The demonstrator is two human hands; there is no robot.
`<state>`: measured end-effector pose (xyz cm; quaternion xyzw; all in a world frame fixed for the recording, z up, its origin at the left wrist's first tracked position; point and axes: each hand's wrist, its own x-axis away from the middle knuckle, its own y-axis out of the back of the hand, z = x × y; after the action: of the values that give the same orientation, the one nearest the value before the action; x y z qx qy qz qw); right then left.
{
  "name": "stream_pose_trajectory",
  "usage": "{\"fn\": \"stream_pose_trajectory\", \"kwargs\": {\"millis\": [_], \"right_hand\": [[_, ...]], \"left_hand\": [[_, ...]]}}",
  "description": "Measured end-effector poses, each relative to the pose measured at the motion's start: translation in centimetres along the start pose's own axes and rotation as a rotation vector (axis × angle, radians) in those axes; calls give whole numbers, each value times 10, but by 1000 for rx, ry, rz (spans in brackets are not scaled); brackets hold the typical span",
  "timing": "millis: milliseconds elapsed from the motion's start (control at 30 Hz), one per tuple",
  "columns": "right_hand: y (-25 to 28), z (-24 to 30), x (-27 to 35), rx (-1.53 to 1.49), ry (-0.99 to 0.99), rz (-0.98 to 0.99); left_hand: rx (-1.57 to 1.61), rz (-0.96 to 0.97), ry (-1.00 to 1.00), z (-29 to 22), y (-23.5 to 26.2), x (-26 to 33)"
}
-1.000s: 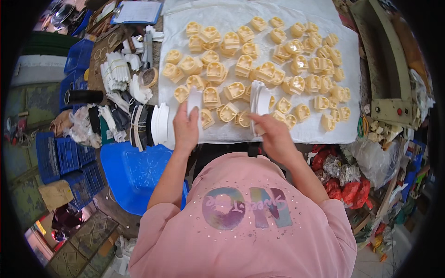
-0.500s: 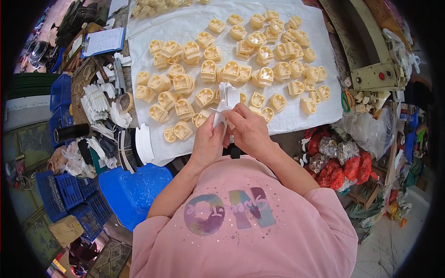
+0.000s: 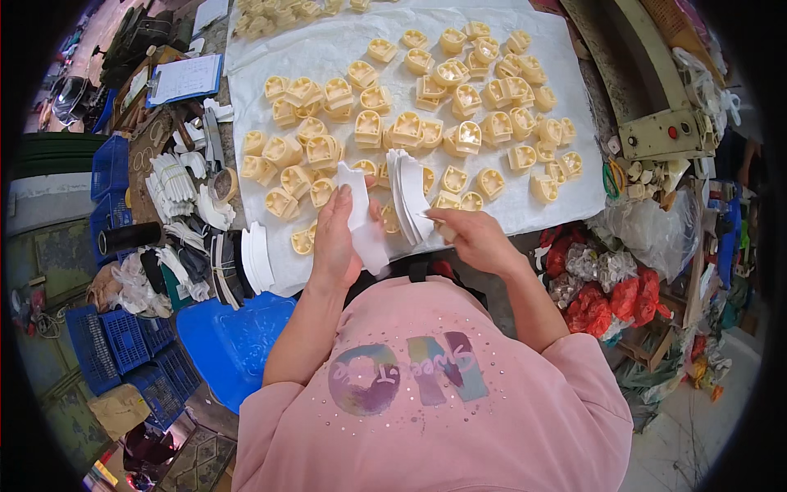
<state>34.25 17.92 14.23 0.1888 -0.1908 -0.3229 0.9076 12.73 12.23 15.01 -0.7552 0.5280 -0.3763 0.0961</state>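
My left hand (image 3: 336, 234) is closed on a white curved strip (image 3: 361, 215), thumb on its face; the strip's lower end is blurred. To its right, a fanned stack of similar white strips (image 3: 407, 197) is at the near edge of the covered table. My right hand (image 3: 482, 239) is closed at the stack's right side, pinching a thin pointed tool (image 3: 426, 216) whose tip is against the strips. Most of the tool is hidden by the fingers. Beyond both hands, many cream moulded hollow parts (image 3: 407, 129) are spread over the white sheet (image 3: 541, 215).
More white strips (image 3: 170, 184) lie bundled at the left, near a tape roll (image 3: 222, 182) and a clipboard (image 3: 187, 78). A blue stool (image 3: 234, 340) and blue crates (image 3: 123, 336) are lower left. A metal machine frame (image 3: 668, 134) and bagged scraps (image 3: 594, 303) are at the right.
My hands were together over the strips and have moved apart. The left has gone left with a single strip; the right has shifted right and slightly down beside the stack.
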Motion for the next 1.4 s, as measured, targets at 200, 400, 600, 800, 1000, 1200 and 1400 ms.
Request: {"fn": "stream_pose_trajectory", "kwargs": {"millis": [200, 400, 600, 800, 1000, 1200, 1400], "right_hand": [[1, 13, 4, -311, -119, -369], [-25, 24, -9, -124, 172, -335], [-11, -41, 50, -156, -232, -214], [-21, -187, 177, 392, -919, -245], [4, -196, 178, 328, -772, -795], [1, -147, 138, 298, -965, -575], [12, -28, 79, -749, -409, -574]], "left_hand": [[-105, 31, 1, 11, -19, 1], [-275, 110, -84, 24, -37, -1], [-32, 76, -82, 13, -28, -11], [-241, 47, -298, -6, -20, -11], [-808, 304, -842, 9, -38, -11], [-963, 439, -962, 16, -51, -6], [-1169, 538, -1125, 24, -57, -5]]}}
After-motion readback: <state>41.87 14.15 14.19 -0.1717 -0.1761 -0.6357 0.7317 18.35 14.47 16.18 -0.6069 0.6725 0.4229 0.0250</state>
